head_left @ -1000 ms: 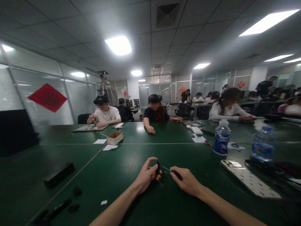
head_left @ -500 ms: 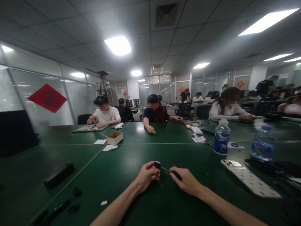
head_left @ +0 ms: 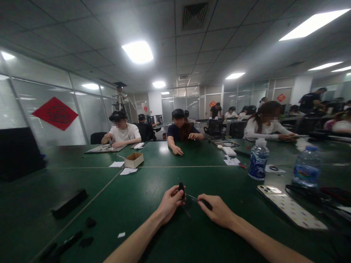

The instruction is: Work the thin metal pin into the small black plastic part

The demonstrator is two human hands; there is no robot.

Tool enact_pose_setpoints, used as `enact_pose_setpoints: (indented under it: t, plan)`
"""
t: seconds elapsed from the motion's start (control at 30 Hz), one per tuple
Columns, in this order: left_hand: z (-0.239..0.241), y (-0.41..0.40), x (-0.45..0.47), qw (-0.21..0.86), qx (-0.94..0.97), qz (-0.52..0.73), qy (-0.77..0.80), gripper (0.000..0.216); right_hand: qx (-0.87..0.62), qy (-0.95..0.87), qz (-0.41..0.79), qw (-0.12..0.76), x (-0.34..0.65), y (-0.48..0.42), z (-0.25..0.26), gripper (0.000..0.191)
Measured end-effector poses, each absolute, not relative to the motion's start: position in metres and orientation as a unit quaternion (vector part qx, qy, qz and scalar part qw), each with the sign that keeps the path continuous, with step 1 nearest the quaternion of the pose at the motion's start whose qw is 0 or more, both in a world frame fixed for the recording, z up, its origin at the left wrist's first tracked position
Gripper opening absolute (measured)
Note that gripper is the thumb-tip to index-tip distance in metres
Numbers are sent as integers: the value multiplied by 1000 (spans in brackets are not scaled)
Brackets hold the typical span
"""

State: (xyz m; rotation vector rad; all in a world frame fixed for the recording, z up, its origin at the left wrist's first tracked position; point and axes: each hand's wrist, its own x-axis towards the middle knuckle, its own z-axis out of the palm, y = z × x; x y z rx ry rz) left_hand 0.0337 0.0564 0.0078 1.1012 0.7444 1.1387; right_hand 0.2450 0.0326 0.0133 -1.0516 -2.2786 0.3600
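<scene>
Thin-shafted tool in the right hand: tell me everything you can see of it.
The tool has a black handle, perhaps plastic, and a slim, metallic-looking shaft. The right hand's grip closes around the handle, partly hiding it. The shaft points left and slightly up in the picture, toward the small black part held opposite, seemingly without touching it. The tip is too blurred to identify.

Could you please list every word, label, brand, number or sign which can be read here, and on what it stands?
No text can be read with certainty.
Large red diamond sign at left: dark characters, too blurred.
Small red signs at the back: too small.
Blue-labelled bottle: pale lettering, too blurred.
Blue-capped bottle: colourful label, too blurred.
Black piece in the left hand: no text visible.
</scene>
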Motion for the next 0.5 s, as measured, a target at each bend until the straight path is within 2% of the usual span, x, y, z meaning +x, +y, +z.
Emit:
enact_pose_setpoints:
  t: [0.5]
  plan:
    - [1,59,33,627,507,499,316,32,-388,-860,143,298,245,30,15,25]
